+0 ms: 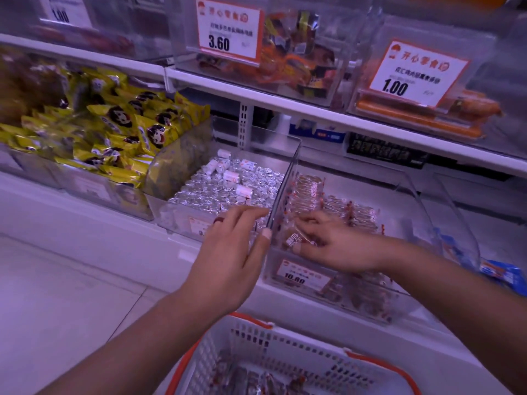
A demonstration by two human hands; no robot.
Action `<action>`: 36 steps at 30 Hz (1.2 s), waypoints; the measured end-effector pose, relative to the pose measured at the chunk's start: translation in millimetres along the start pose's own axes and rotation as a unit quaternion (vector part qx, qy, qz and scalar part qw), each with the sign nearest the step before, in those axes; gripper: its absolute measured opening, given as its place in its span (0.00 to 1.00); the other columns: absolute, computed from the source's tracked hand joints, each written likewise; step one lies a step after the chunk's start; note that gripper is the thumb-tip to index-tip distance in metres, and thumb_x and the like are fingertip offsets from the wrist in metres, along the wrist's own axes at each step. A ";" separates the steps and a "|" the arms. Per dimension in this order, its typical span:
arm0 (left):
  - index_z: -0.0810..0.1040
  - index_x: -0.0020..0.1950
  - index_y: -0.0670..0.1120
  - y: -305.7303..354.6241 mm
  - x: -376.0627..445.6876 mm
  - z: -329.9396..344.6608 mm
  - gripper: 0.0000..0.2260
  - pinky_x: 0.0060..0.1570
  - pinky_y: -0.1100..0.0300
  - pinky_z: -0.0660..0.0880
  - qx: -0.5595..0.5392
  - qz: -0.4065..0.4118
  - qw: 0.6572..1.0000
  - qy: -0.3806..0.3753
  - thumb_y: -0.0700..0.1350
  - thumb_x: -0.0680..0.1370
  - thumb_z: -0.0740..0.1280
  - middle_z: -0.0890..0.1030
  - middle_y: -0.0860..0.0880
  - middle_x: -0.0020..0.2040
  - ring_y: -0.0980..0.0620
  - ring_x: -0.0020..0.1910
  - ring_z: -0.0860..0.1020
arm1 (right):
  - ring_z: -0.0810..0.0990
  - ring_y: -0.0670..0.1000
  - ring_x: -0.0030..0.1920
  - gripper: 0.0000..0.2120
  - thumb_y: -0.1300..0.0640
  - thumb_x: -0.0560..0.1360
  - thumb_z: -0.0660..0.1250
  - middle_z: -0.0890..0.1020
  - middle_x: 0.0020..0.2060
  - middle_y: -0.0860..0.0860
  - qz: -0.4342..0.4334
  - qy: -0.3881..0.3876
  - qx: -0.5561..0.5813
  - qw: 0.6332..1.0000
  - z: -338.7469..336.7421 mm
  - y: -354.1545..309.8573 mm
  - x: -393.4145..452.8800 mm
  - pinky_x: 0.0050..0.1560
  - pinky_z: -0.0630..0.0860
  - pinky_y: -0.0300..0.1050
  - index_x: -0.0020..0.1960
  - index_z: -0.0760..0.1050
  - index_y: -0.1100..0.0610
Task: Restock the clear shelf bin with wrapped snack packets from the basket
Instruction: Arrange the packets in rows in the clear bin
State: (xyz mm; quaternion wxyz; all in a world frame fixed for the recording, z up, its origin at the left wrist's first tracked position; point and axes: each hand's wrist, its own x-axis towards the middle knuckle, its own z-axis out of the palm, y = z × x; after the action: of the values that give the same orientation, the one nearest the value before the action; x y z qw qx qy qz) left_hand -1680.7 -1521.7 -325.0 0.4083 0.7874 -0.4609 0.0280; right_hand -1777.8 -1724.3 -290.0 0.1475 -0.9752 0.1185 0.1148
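A shop: price tags (229,29) front clear snack bins on shelves (313,109).

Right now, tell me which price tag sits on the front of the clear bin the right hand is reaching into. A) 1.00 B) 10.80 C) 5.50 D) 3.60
B: the tag reading 10.80 is on the front wall of the clear bin, just below where the right hand holds a wrapped packet; the 3.60 and 1.00 tags sit on the upper shelf.

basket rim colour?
Orange-red rim on the white perforated plastic basket, clearest in the head view.
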 end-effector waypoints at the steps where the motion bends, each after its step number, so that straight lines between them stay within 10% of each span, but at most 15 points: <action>1: 0.72 0.71 0.48 1.2 -0.7 0.1 0.20 0.65 0.48 0.68 0.012 0.002 1.000 -0.011 0.53 0.82 0.56 0.72 0.51 0.68 0.49 0.66 0.72 | 0.50 0.52 0.79 0.34 0.43 0.81 0.58 0.51 0.80 0.51 0.020 -0.028 0.009 0.999 2.7 -0.7 0.0 0.78 0.46 0.43 0.81 0.49 0.54; 7: 0.60 0.77 0.53 1.4 -7.7 8.6 0.27 0.74 0.46 0.59 0.105 0.042 0.991 -0.066 0.62 0.81 0.48 0.57 0.50 0.79 0.50 0.80 0.51 | 0.27 0.48 0.75 0.34 0.43 0.82 0.47 0.33 0.78 0.45 0.009 -0.023 -0.027 0.999 31.0 -15.1 -18.4 0.78 0.38 0.57 0.79 0.32 0.50; 13: 0.65 0.75 0.52 -4.2 -6.5 13.0 0.22 0.76 0.44 0.56 0.141 0.084 0.984 -0.075 0.54 0.81 0.55 0.62 0.51 0.78 0.51 0.81 0.47 | 0.70 0.50 0.70 0.14 0.55 0.81 0.63 0.75 0.67 0.53 -0.055 0.146 0.147 0.977 25.4 -12.1 -18.9 0.72 0.64 0.48 0.64 0.79 0.58; 20: 0.63 0.75 0.53 -0.4 -4.8 14.8 0.23 0.71 0.47 0.65 0.089 0.074 0.991 -0.063 0.52 0.80 0.60 0.59 0.51 0.79 0.48 0.78 0.58 | 0.80 0.64 0.40 0.10 0.57 0.80 0.64 0.83 0.42 0.62 0.163 0.267 0.413 0.855 9.7 -0.8 -28.9 0.44 0.75 0.53 0.42 0.80 0.55; 24: 0.52 0.79 0.57 -1.3 -5.2 23.6 0.32 0.59 0.57 0.70 0.010 0.022 0.996 -0.082 0.49 0.79 0.65 0.59 0.54 0.78 0.49 0.69 0.71 | 0.80 0.61 0.42 0.08 0.62 0.79 0.60 0.80 0.42 0.61 0.247 0.174 0.550 0.779 1.6 -6.8 -31.8 0.42 0.79 0.53 0.45 0.76 0.58; 31: 0.51 0.79 0.57 6.0 -7.6 31.3 0.35 0.57 0.52 0.75 0.014 0.004 0.996 -0.090 0.45 0.77 0.65 0.57 0.50 0.79 0.43 0.67 0.73 | 0.70 0.53 0.28 0.09 0.64 0.81 0.55 0.74 0.34 0.61 0.247 0.064 0.611 0.749 -6.2 -35.1 -3.5 0.32 0.63 0.41 0.45 0.70 0.58; 36: 0.51 0.79 0.59 1.1 -7.5 25.9 0.34 0.57 0.49 0.76 0.008 0.004 0.995 -0.103 0.40 0.78 0.62 0.56 0.51 0.81 0.42 0.65 0.75 | 0.77 0.59 0.38 0.10 0.61 0.80 0.58 0.77 0.37 0.59 0.240 0.065 0.531 0.810 -5.6 -20.7 -15.4 0.39 0.73 0.51 0.43 0.75 0.59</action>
State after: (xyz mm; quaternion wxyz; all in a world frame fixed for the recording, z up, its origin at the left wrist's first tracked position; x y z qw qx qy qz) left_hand -1694.4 -1534.1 -344.7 0.3517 0.7877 -0.5035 -0.0479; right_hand -1785.7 -1703.8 -275.4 0.6024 -0.6902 0.4010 0.0017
